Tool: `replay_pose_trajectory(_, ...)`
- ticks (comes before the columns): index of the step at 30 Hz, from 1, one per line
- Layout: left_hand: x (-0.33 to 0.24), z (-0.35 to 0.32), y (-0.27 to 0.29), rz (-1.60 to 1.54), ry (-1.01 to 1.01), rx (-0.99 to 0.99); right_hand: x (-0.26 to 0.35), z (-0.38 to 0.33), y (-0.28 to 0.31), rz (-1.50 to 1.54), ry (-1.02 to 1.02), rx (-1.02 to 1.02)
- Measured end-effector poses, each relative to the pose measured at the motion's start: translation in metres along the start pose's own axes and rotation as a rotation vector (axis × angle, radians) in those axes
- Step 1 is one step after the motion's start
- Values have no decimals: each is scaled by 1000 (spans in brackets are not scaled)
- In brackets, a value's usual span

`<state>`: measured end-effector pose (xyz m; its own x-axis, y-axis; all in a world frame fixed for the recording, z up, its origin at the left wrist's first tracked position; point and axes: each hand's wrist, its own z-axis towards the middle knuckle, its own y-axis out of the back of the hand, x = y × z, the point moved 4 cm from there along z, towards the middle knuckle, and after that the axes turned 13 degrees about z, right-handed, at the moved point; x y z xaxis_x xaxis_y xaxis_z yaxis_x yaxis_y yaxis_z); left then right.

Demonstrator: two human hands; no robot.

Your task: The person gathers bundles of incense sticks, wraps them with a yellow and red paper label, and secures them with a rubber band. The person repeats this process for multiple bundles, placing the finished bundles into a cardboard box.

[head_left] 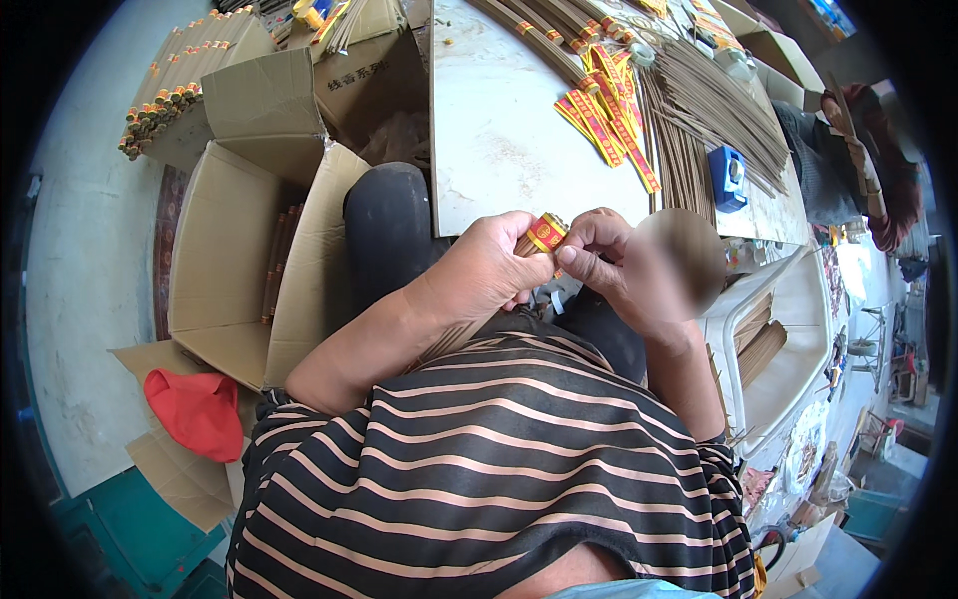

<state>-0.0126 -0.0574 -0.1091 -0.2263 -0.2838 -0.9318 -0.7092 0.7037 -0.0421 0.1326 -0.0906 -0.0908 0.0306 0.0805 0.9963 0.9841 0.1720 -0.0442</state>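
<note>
My left hand (494, 268) grips a bundle of brown incense sticks (527, 244) just in front of my chest. A red and yellow paper band (546, 233) wraps the bundle's upper end. My right hand (611, 262) pinches that band from the right, its fingertips touching the bundle. Both hands hover at the near edge of a pale table (499, 140). The lower length of the bundle is hidden behind my left hand.
Loose red and yellow bands (607, 110) and long rows of incense sticks (714, 105) lie on the table, with a blue tape dispenser (727, 178). An open cardboard box (244, 260) stands at the left, a red cloth (198, 409) below it. Another person (858, 150) sits at the far right.
</note>
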Motion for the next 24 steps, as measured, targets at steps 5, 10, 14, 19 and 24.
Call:
replay_pose_trajectory(5, -2, -2, 0, 23, 18, -9, 3, 2, -1, -212, 18, -42)
replay_pose_trajectory(10, -1, 0, 0, 81, 5, -8, 4, 2, -1, -247, -58, -127)
replay_pose_trajectory(14, -3, 0, -1, 132, -2, -17, 12, 4, 1, -355, -71, -135)
replay_pose_trajectory(19, 0, 0, -1, -14, -43, 68, 16, 4, 3, -364, -89, -133)
replay_pose_trajectory(24, -6, -4, -2, -122, -66, 110, -1, 6, 5, -197, 65, -111)
